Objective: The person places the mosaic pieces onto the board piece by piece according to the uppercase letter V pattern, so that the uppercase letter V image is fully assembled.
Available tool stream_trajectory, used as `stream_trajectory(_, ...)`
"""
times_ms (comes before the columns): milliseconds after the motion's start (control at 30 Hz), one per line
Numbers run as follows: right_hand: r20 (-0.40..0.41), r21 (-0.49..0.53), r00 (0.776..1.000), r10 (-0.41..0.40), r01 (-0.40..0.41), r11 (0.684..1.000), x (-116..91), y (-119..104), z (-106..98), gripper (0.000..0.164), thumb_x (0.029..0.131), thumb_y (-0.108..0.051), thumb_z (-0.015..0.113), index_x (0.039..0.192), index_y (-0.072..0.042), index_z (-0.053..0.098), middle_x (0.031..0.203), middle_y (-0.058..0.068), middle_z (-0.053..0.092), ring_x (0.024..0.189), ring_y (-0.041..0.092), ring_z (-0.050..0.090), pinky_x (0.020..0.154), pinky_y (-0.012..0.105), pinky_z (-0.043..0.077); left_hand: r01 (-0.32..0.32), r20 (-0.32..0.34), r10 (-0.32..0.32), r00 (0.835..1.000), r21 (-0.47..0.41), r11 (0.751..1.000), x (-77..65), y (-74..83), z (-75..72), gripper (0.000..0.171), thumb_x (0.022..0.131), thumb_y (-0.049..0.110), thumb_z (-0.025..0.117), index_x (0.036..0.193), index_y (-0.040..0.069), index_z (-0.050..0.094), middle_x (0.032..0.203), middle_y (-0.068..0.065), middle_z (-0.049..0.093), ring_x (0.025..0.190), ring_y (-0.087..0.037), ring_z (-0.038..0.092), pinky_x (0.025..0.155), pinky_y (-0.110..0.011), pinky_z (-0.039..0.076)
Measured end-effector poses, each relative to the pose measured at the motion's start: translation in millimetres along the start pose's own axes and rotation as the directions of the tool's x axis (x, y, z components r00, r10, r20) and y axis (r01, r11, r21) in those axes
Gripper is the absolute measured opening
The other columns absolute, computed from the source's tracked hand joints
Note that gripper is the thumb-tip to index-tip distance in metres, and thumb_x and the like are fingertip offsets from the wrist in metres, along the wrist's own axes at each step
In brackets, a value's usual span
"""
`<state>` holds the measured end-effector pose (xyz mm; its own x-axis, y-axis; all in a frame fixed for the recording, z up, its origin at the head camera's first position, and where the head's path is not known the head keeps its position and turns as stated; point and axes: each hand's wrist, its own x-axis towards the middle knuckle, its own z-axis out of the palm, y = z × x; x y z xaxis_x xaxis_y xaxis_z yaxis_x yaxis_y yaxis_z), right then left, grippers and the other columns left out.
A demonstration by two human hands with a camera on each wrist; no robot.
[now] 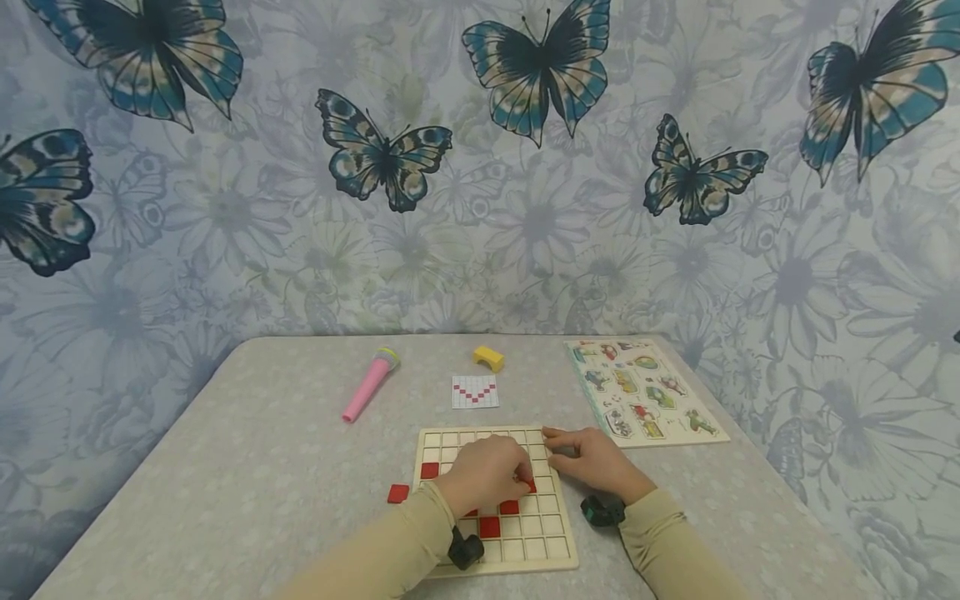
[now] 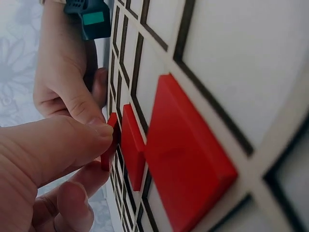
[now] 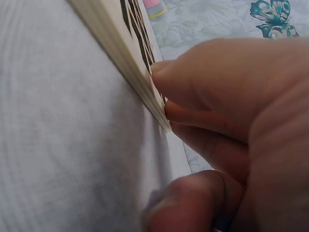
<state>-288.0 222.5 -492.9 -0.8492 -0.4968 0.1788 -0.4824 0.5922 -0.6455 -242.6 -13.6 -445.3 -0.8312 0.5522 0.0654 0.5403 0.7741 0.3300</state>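
Note:
My left hand (image 1: 483, 477) reaches over a wooden grid board (image 1: 551, 527) and pinches a small red square tile (image 2: 110, 153) between thumb and fingertips, right at the board's surface. Two more red tiles sit nearer the camera in the left wrist view, the closest red tile (image 2: 186, 157) lying flat in its cell. From above, another red tile (image 1: 430, 471) shows at the board's left side, and some cells are hidden under the left hand. At the board's upper right corner, my right hand (image 1: 596, 460) touches the rim with its thumb and fingertips (image 3: 161, 72).
One loose red tile (image 1: 398, 493) lies left of the board. Behind it are a pattern card (image 1: 475, 401) with a red V, a yellow arch block (image 1: 488, 358) and a pink toy microphone (image 1: 367, 388). A picture puzzle board (image 1: 675, 423) lies at the back right.

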Motion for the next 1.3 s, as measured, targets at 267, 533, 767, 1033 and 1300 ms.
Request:
stream_trajectory(267,-0.006,0.01,1.0,0.001,-0.001,1.0,0.8,-0.1,0.5,0.034,0.098,-0.027,0.071,0.128,-0.009,0.073,0.145,0.004,0.061,0.135,0.029,0.056,0.093,0.022,0.048,0.017,0.008,-0.017,1.0,-0.011,1.0,1.8,-0.6,0.8,0.004,0.088,0.023,0.082,0.087,0.026,0.079,0.079,0.019,0.066,0.068,-0.001,0.053,0.06,-0.024,0.046)
stream_trajectory(533,-0.012,0.019,1.0,0.01,-0.01,1.0,1.3,-1.2,0.1,0.034,0.098,-0.026,0.071,0.127,-0.009,0.073,0.145,0.004,0.061,0.133,0.029,0.058,0.09,0.021,0.046,-0.006,-0.005,0.006,1.0,-0.011,1.0,2.4,-3.5,1.3,0.006,0.088,0.021,0.082,0.086,0.026,0.079,0.079,0.02,0.066,0.069,0.001,0.052,0.06,-0.023,0.046)
stream_trajectory(767,-0.003,0.021,1.0,0.008,-0.008,1.0,2.0,-0.4,0.4,0.035,0.1,-0.027,0.069,0.129,-0.009,0.072,0.147,0.004,0.06,0.112,0.024,0.07,0.087,0.021,0.047,-0.029,-0.034,0.029,0.999,0.014,0.999,-4.8,-9.2,-2.9,0.004,0.091,0.027,0.079,0.093,0.028,0.082,0.093,0.02,0.07,0.074,0.001,0.059,0.059,-0.022,0.047)
stream_trajectory(1033,-0.016,-0.005,1.0,0.023,-0.023,1.0,1.5,1.5,1.2,0.034,0.098,-0.026,0.07,0.128,-0.009,0.073,0.146,0.003,0.06,0.104,0.023,0.072,0.089,0.022,0.048,-0.005,-0.23,0.017,0.973,0.054,0.999,-60.2,-59.2,-30.6,0.018,0.094,0.033,0.073,0.107,0.023,0.079,0.106,0.01,0.073,0.088,-0.011,0.069,0.065,-0.03,0.053)
stream_trajectory(1300,-0.007,-0.011,1.0,0.026,-0.026,1.0,2.3,0.7,2.1,0.034,0.098,-0.025,0.072,0.126,-0.008,0.073,0.145,0.004,0.061,0.075,0.021,0.071,0.085,0.021,0.049,0.265,-0.325,-0.301,0.897,-0.152,0.952,-110.3,-138.9,-32.0,0.014,0.091,0.031,0.078,0.104,0.026,0.077,0.101,0.014,0.071,0.067,-0.002,0.051,0.058,-0.025,0.044)
